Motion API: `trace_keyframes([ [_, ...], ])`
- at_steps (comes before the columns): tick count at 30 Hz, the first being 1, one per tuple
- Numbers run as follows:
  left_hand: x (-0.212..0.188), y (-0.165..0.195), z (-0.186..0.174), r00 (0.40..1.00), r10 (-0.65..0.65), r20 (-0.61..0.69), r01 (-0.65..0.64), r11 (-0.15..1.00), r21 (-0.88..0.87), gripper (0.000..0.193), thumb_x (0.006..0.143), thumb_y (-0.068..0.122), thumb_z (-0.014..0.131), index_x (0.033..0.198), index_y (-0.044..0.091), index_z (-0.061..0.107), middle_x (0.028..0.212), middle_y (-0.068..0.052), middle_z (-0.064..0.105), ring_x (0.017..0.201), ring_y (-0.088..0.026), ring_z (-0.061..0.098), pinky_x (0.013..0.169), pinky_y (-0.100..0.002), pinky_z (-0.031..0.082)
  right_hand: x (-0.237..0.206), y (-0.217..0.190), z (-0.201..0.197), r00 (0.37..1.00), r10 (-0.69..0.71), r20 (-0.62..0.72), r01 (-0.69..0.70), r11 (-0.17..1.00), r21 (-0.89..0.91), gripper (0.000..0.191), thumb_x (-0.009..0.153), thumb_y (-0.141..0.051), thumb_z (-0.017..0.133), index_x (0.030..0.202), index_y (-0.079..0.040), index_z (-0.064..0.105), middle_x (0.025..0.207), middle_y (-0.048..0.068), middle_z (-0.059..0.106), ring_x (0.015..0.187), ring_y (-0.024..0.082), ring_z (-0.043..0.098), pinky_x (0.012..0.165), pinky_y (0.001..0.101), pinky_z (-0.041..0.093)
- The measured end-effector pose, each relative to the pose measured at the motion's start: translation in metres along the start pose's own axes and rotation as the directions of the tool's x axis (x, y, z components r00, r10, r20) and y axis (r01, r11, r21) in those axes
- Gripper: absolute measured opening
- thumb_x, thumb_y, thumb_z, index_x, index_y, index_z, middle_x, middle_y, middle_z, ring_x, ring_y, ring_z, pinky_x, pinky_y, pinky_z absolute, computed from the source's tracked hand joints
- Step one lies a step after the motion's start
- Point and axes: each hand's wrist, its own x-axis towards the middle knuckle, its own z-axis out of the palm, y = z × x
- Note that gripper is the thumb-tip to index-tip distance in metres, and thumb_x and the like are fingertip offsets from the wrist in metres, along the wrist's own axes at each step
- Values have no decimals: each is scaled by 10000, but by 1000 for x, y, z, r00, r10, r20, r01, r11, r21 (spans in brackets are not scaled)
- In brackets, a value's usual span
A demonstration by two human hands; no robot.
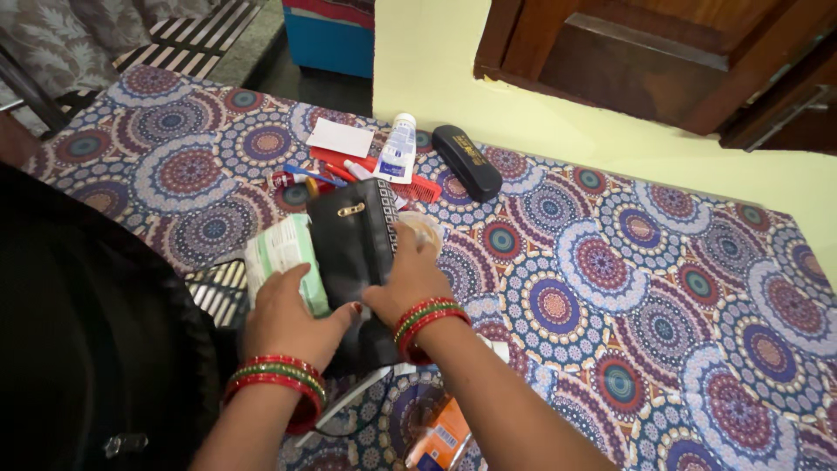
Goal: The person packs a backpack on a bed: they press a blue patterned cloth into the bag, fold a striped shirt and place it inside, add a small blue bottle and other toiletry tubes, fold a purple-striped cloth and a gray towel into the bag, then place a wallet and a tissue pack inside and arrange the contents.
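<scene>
From the head camera, a black pouch (pixel 353 249) with a small gold clasp lies on the patterned desk (pixel 663 288), directly between and under both hands. The left hand (pixel 292 318) rests flat with fingers spread on a pale green packet (pixel 277 253) touching the pouch's left edge. The right hand (pixel 410 283) presses down on the pouch's right side, fingers loosely spread. Beyond the pouch lie a white tube (pixel 399 148), a red comb (pixel 418 185) and a black case (pixel 467 161).

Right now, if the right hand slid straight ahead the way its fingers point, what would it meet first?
The right hand points up the black pouch. Past that, likely the red comb, then the white tube; depth is unclear.
</scene>
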Motion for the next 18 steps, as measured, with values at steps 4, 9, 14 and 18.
trace_keyframes([
  [4, -1, -4, -2, 1000, -25, 4, 24, 995, 98, 816, 713, 496, 845, 1377, 96, 592, 1368, -189, 616, 1256, -377, 593, 1090, -451, 457, -14, 0, -10, 999, 40, 29, -39, 998, -47, 1029, 705, -300, 841, 1530, -221, 232, 1478, 300, 375, 1169, 509, 602, 1000, 514, 512],
  [9, 12, -7, 2, 991, -72, -110, 92, 978, 190, 1004, 673, 522, 876, 1483, 103, 455, 1486, -217, 467, 1333, -445, 454, 1080, -499, 417, -27, -4, -19, 997, 81, 5, -79, 988, -136, 1007, 701, -284, 835, 1523, -230, 256, 1391, 274, 459, 1133, 478, 631, 981, 502, 532],
  [14, 15, 6, 6, 954, -298, 33, 290, 944, 158, 1132, 685, 507, 858, 1605, 231, 260, 1584, -221, 342, 1379, -439, 403, 1075, -537, 419, -32, -5, -20, 998, 58, -35, -64, 980, -189, 965, 717, -241, 817, 1529, -193, 297, 1378, 235, 475, 1195, 458, 577, 1000, 510, 508],
  [18, 18, 18, -5, 896, -429, 116, 408, 898, 164, 1149, 706, 448, 846, 1633, 260, 193, 1526, -182, 449, 1386, -427, 466, 1093, -554, 443, -33, -3, -14, 985, -105, -139, 68, 966, -250, 837, 699, -171, 787, 1454, -139, 426, 1440, 200, 454, 1306, 424, 478, 1047, 521, 450],
])
